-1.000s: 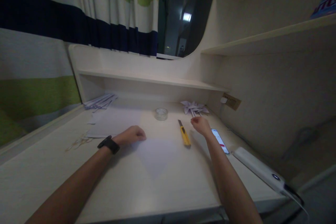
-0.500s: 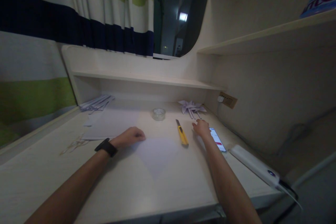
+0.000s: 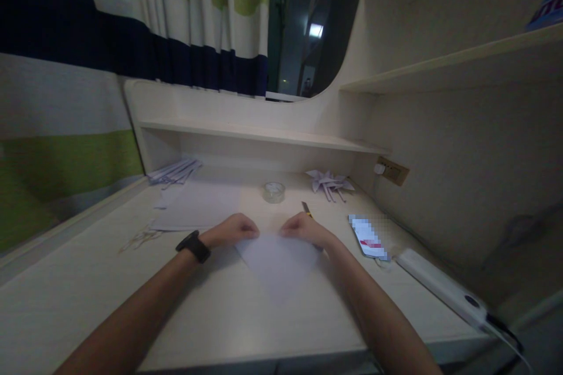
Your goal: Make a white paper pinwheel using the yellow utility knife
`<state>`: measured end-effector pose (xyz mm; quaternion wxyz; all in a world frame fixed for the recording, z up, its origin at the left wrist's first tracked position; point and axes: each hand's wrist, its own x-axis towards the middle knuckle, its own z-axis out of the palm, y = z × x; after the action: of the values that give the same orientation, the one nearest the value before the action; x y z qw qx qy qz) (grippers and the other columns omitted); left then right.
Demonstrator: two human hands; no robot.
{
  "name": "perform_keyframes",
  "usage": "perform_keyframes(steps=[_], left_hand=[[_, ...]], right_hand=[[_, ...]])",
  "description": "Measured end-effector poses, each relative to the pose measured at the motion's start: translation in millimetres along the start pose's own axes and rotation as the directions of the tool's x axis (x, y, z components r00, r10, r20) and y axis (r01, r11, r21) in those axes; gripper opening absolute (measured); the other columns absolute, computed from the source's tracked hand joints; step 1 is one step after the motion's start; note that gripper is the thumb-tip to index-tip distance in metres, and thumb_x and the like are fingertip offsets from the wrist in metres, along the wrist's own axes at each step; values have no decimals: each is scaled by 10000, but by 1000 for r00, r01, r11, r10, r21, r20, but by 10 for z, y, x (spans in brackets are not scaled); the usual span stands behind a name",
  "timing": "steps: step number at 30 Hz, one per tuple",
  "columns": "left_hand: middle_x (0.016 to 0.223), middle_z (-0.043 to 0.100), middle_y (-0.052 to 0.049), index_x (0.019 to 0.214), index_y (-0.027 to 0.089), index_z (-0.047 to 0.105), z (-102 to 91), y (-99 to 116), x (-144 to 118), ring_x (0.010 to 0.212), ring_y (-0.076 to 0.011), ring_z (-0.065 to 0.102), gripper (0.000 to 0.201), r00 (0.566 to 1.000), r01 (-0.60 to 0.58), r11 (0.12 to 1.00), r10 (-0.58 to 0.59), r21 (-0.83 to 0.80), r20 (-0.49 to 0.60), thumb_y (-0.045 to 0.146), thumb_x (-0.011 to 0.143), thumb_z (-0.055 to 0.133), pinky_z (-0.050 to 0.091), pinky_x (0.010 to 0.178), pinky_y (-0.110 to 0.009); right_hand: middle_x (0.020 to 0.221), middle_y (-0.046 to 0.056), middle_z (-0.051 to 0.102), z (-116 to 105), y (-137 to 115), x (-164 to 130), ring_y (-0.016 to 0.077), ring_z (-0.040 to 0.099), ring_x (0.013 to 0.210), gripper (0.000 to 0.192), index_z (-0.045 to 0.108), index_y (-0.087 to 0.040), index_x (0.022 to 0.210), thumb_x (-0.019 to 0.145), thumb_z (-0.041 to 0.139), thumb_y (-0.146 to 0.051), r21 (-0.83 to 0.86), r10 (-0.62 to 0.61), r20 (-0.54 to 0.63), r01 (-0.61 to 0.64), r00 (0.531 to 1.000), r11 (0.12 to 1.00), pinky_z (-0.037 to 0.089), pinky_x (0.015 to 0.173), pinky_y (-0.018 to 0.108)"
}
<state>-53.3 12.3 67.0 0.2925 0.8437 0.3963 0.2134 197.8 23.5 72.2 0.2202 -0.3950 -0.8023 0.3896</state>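
Note:
A white paper folded into a downward-pointing triangle [image 3: 278, 263] lies on the desk [image 3: 88, 299] in front of me. My left hand [image 3: 233, 228], with a black watch on the wrist, rests curled on the paper's upper left corner. My right hand [image 3: 303, 228] rests on the upper right corner, fingers bent onto the top edge. The yellow utility knife [image 3: 305, 207] lies just behind my right hand, mostly hidden by it.
A roll of clear tape [image 3: 274, 191] and folded paper pinwheels [image 3: 329, 183] sit at the back. A phone [image 3: 368, 237] and a white power strip [image 3: 444, 290] lie to the right. Loose sheets [image 3: 197, 205] and paper strips [image 3: 176, 171] lie at the left.
My right hand has left the spot near the phone and pinwheels and come leftward onto the triangle's right corner. My left hand has stayed on the left corner.

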Motion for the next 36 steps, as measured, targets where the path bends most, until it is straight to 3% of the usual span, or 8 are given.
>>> perform_keyframes(steps=[10, 20, 22, 25, 28, 32, 34, 36], left_hand=[[584, 604, -21, 616, 103, 654, -52, -101, 12, 536, -115, 478, 325, 996, -44, 999, 44, -4, 78, 347, 786, 523, 309, 518, -218], [653, 696, -59, 686, 149, 722, -321, -170, -189, 597, -158, 599, 258, 955, 163, 962, -98, -219, 280, 391, 703, 634, 426, 588, -243], [645, 695, -59, 671, 153, 719, -394, -213, -224, 599, -166, 600, 252, 956, 206, 954, -148, -218, 255, 396, 680, 652, 420, 582, -248], [625, 682, -56, 672, 147, 711, -430, -217, -217, 569, -158, 576, 278, 976, 212, 953, -198, -215, 85, 412, 705, 631, 391, 549, -239], [688, 686, -56, 736, 139, 713, -306, -108, -122, 593, -150, 565, 345, 992, 100, 978, -111, -185, -53, 452, 768, 571, 367, 547, -227], [571, 598, -2, 644, 130, 676, 30, 105, 38, 518, -109, 474, 373, 993, -110, 993, 112, -33, 44, 440, 802, 543, 275, 498, -212], [546, 570, 9, 621, 127, 665, 179, 161, 87, 506, -101, 455, 354, 983, -149, 989, 150, -23, 103, 413, 796, 553, 265, 491, -210], [510, 549, 12, 589, 123, 658, 265, 159, 107, 481, -97, 432, 335, 989, -110, 993, 113, -32, 97, 385, 778, 568, 258, 478, -213]], right_hand=[[608, 43, 657, -99, 46, -4, 115, 520, 544, 215, 720, -87, 696, 688, 629, -282, -143, 51, -9, -52, 999, 988, 388, 516, 207], [580, 20, 641, -393, 299, -93, 115, 504, 533, 220, 718, -108, 643, 619, 659, -319, -23, 61, 49, -60, 997, 998, 385, 536, 222], [579, 17, 638, -424, 307, -106, 115, 501, 529, 224, 721, -114, 647, 609, 675, -330, -10, 79, 36, -78, 996, 997, 383, 531, 224], [583, 17, 641, -412, 248, -110, 117, 507, 524, 212, 722, -119, 653, 604, 681, -321, -5, 109, 34, -109, 993, 994, 380, 519, 224], [575, 15, 636, -295, 128, -80, 114, 502, 509, 207, 718, -119, 657, 611, 675, -316, -14, 114, 64, -114, 991, 993, 368, 496, 219], [550, 11, 622, -52, -10, -19, 107, 486, 502, 204, 717, -117, 652, 634, 666, -314, -49, 71, 90, -67, 993, 997, 357, 491, 216], [561, 14, 630, 38, -42, -3, 109, 493, 509, 193, 723, -115, 667, 638, 658, -295, -18, 44, 93, -43, 995, 999, 365, 501, 220], [564, 16, 634, 78, -60, -2, 112, 500, 512, 177, 725, -115, 668, 636, 654, -274, 14, 33, 98, -35, 995, 999, 370, 506, 223]])
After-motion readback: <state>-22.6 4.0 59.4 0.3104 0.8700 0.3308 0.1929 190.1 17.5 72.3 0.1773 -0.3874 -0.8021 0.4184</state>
